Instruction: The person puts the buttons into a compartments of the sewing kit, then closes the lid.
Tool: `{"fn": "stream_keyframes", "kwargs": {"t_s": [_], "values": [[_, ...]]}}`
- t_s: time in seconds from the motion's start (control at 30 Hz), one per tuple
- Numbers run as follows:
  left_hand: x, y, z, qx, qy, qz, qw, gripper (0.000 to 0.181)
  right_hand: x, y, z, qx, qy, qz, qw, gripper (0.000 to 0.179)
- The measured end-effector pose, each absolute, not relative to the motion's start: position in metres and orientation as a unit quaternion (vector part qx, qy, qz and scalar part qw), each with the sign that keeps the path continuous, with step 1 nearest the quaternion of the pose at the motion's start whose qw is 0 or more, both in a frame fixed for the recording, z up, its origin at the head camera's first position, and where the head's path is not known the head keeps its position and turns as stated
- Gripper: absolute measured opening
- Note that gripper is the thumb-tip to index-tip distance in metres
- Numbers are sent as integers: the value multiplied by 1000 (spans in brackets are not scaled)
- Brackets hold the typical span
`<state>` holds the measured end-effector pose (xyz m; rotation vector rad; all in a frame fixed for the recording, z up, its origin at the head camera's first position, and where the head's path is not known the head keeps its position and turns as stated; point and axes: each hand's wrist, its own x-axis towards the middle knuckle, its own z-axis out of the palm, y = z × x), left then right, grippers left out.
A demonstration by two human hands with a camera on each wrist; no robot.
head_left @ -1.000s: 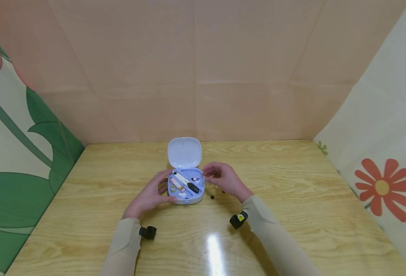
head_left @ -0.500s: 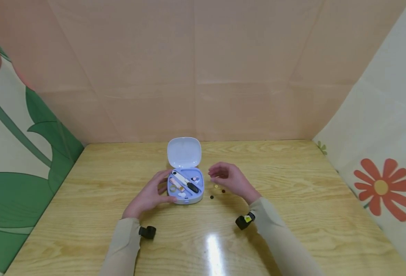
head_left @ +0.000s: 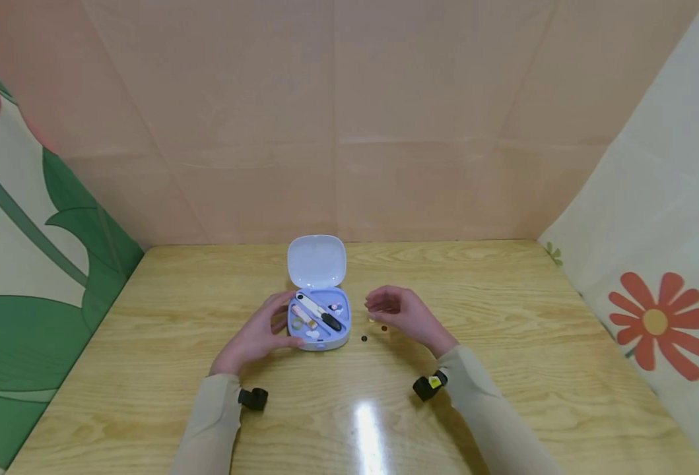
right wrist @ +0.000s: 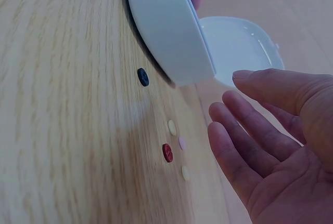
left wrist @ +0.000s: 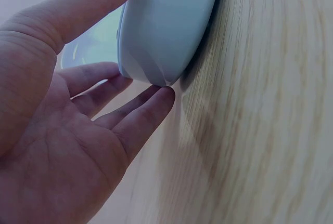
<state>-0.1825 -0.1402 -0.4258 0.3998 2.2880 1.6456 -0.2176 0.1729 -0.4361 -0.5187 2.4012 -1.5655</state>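
A small white-and-lilac sewing box (head_left: 319, 344) stands on the table with its lid (head_left: 317, 261) raised. In its compartments lie a long white tool with a black end (head_left: 319, 311), a pinkish piece (head_left: 303, 316) and other small items. My left hand (head_left: 258, 336) holds the box at its left side, thumb by the front corner and fingertips against the wall. To the right of the box, my right hand (head_left: 405, 316) hovers apart from it, fingers loosely bent around nothing. Below that hand lie a dark button (right wrist: 143, 77), a red button (right wrist: 167, 153) and several pale buttons (right wrist: 171, 127).
The wooden table (head_left: 503, 316) reaches back to a plain pinkish backdrop (head_left: 337, 132). Flower-printed cloth (head_left: 670, 198) hangs at the right, and another printed cloth (head_left: 40, 264) at the left. Black wrist cameras sit on both sleeves.
My right hand has drawn away from the box's right edge, a little to the right, over the buttons. The left hand and the box have stayed put.
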Motion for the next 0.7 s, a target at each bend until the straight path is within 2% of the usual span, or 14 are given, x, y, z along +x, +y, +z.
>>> {"fn": "stream_keyframes", "kwargs": {"t_s": [0.37,0.7], "values": [[-195,-145,-453,146,798,569,137,88,-212,177,-437,-168,813,-541,132,28],[-196,-146,-453,151,801,564,131,88,-209,178,-447,-189,805,-545,140,34]]}}
